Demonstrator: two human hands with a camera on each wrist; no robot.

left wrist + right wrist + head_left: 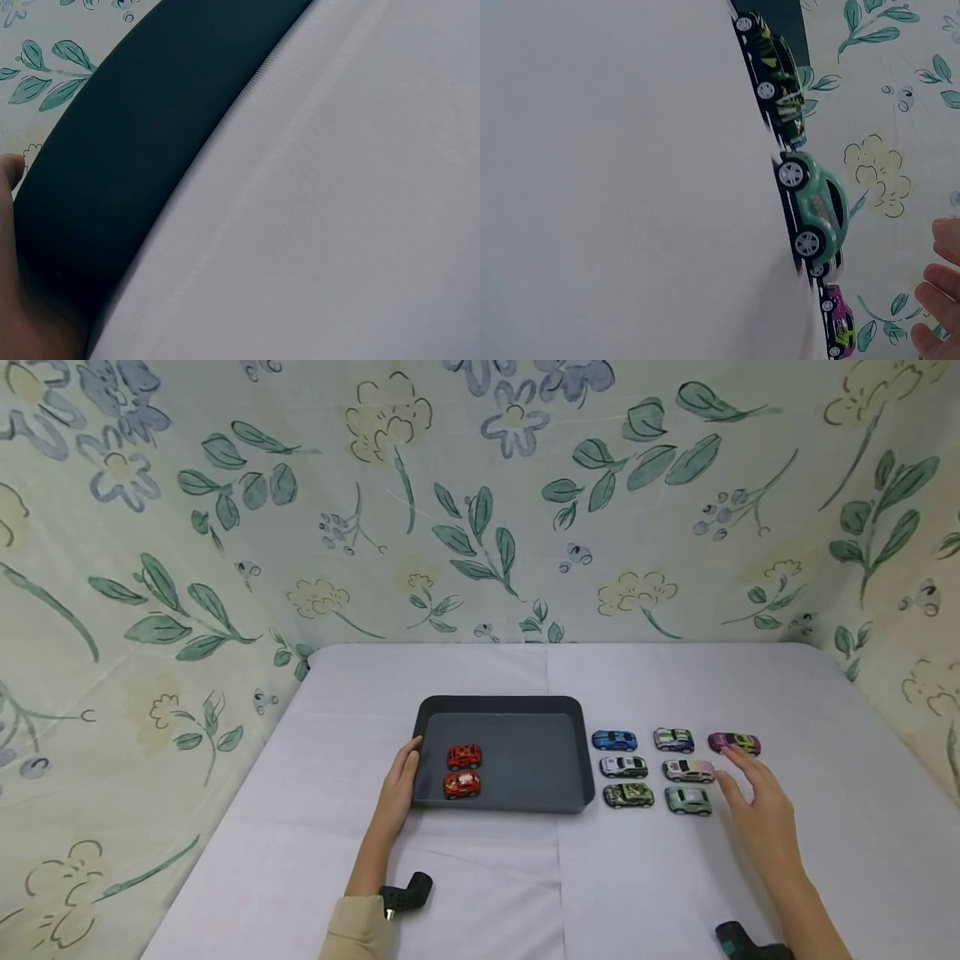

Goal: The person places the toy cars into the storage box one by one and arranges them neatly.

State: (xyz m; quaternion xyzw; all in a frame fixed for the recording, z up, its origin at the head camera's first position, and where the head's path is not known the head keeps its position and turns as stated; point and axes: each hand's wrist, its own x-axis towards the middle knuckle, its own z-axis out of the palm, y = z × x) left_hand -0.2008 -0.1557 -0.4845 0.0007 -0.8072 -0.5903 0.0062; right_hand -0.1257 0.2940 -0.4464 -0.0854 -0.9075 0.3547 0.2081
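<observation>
My left hand (395,785) grips the left side of a dark grey tray (532,764); in the left wrist view the tray's outer wall (127,142) runs up from that hand. Inside the tray, towards its left, are two red toy cars, one (464,756) behind the other (462,785). My right hand (768,814) reaches over the cloth with fingers spread and nothing held. Its fingertips are close to a purple toy car (735,742), contact unclear, and its thumb is beside a white-and-pink toy car (687,771).
Right of the tray stand more toy cars: blue (614,740), white (623,767), camouflage green (628,795), white-and-green (673,740) and pale green (687,801). A white cloth (480,877) covers the table. Floral fabric (480,527) hangs behind and at both sides.
</observation>
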